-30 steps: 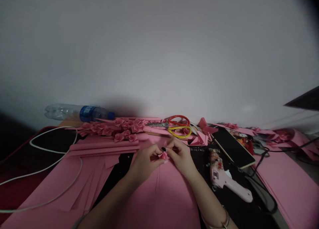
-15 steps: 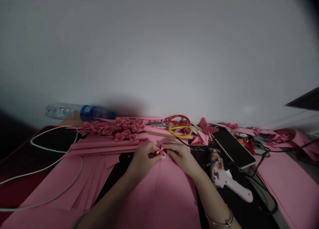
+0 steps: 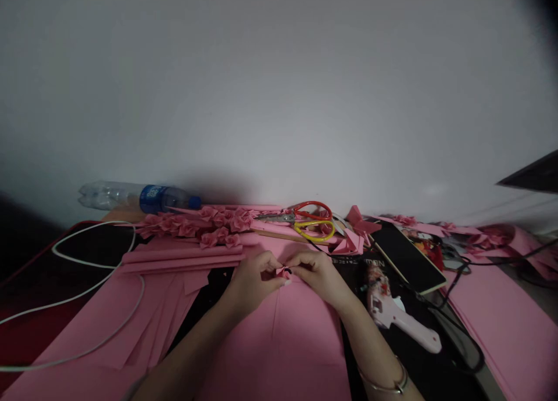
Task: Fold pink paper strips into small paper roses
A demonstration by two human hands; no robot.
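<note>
Far left, a white cable loops over pink paper sheets; a plastic water bottle lies beyond, beside a row of pink paper roses. Left hand: fingers pressed together, pinching a small folded pink paper piece, held at centre just above the sheets. Right hand: fingers pinching its other side. Piece looks light, soft, easily crushed; probably best held at its base. Further right, red-and-yellow scissors and a pink glue gun.
</note>
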